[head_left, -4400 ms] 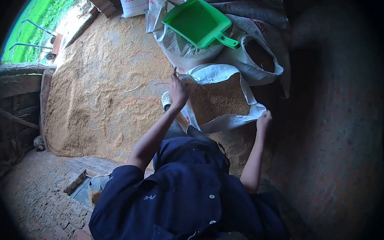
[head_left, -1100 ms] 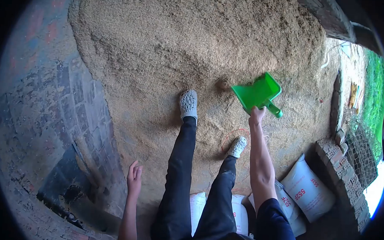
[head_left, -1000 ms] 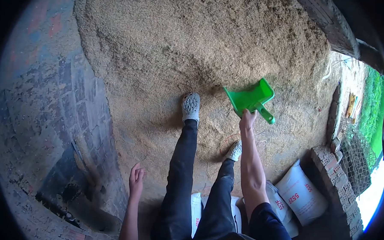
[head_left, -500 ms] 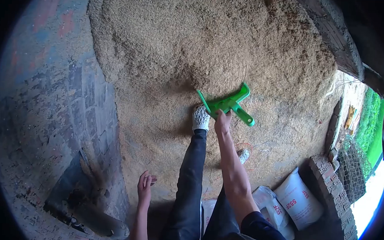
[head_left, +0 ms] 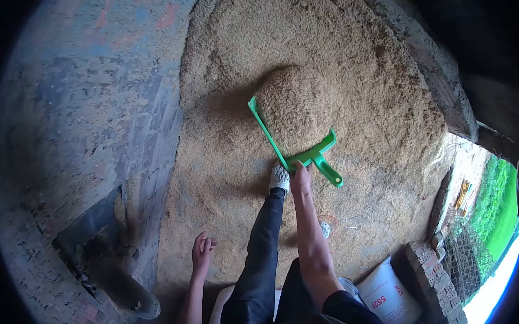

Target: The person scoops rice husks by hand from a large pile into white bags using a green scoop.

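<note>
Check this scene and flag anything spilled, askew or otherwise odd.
The green dustpan in the right hand is heaped with grain well above its rim, and the right hand grips its rear edge, not the handle, which juts out free. The left hand hangs empty. Nothing looks damaged.

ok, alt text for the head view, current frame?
Seen from above, a person's right hand grips a green dustpan heaped with grain, lifted just over a wide grain pile on a brick floor. The left hand hangs free and open, touching nothing. White sacks lie near the person's legs at lower right.
</note>
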